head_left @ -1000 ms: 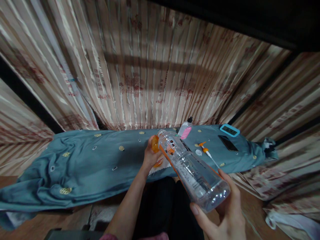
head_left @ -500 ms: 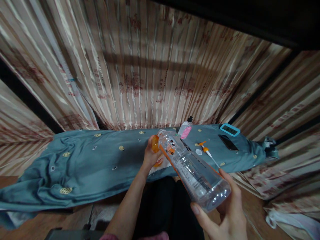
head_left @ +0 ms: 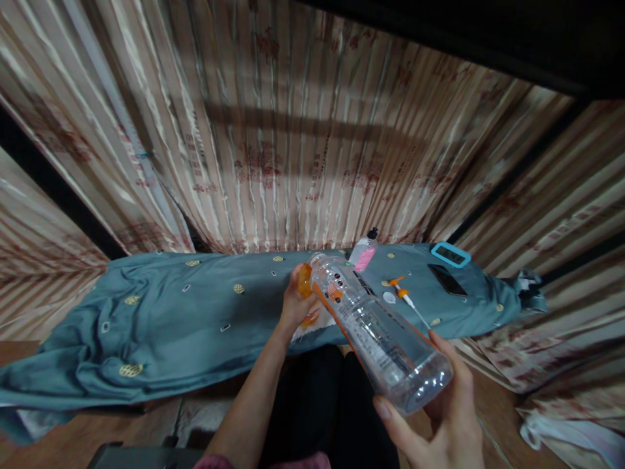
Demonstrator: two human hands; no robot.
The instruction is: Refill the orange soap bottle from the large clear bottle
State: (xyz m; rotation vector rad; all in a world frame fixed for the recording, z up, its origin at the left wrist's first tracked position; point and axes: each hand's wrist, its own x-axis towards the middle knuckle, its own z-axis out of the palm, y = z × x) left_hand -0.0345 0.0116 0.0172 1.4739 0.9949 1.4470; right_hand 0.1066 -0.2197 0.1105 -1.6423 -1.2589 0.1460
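The right hand (head_left: 442, 417) sits low at the near edge of the view, palm turned up and inward, its thumb and fingers wrapped around the base of a clear bottle (head_left: 375, 329). The bottle is tipped well over, base toward the camera and neck pointing away and to the left, ending above the front edge of the blue cloth (head_left: 170, 319); an orange band runs along its lower side. The left forearm reaches up from the bottom middle of the view, wrist slightly bent, and the left hand (head_left: 293, 303) is at the bottle's mouth with its fingers curled closed on an orange cap (head_left: 305, 280), which lies right against the neck. Whether the cap is seated on the threads or just off them cannot be made out from here. Under that hand a white and orange rag (head_left: 312, 322) lies on the cloth. Further back on the cloth stand a small bottle with a pink label (head_left: 362, 253), an orange pump nozzle with a thin tube (head_left: 403, 294), a dark phone (head_left: 444, 279), and a device with a light blue frame (head_left: 450, 255). Striped curtains (head_left: 273, 130) hang behind.
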